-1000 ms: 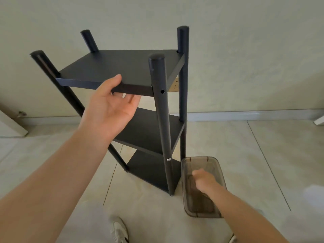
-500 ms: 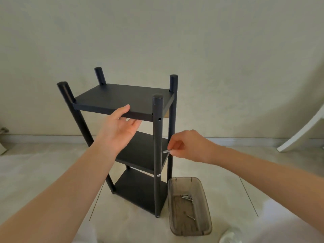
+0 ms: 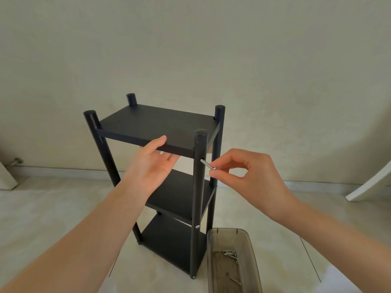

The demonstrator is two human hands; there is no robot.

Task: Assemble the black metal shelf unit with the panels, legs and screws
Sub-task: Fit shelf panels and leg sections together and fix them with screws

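Observation:
The black metal shelf unit (image 3: 157, 125) stands upright on the floor with three panels between its round legs. My left hand (image 3: 152, 166) cups the front edge of the top panel from below, thumb on top. My right hand (image 3: 243, 174) pinches a silver screw (image 3: 208, 165) by its head. The screw's tip touches the hole in the near right leg (image 3: 198, 187), just under the top panel. Lower on that leg a silver screw head (image 3: 197, 226) shows at the middle panel.
A smoky clear plastic tray (image 3: 252, 269) with several loose screws (image 3: 230, 254) lies on the tiled floor right of the shelf's foot. A white slanted object (image 3: 370, 182) leans at the far right. The wall stands close behind the shelf.
My right hand left the tray with a screw, rose to the near right leg and brought the screw tip to the hole. My left hand stayed under the top panel. The view tilted up.

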